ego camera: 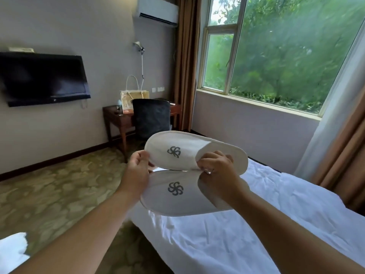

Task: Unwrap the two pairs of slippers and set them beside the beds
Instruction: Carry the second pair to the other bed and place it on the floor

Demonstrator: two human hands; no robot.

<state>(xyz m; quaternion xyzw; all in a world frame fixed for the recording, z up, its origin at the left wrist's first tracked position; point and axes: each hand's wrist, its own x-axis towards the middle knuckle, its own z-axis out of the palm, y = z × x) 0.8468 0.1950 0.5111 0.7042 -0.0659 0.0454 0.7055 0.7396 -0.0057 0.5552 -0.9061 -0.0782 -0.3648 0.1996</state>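
Head view, left hand (138, 169) and right hand (217, 167) pinching two soft white oval slippers (187, 143), rumpled bed (256, 224) below

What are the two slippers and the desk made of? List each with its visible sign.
Upper slipper and lower slipper: soft white fabric, perhaps terry or nonwoven, matte; faintly fuzzy surface, grey logo apparently stitched or printed. Desk: reddish-brown wood or veneer, smooth semi-gloss; even colour, grain too blurred to confirm.

Left hand (137, 167) and right hand (218, 170) reach forward, fingers (209, 156) curled in pinches.
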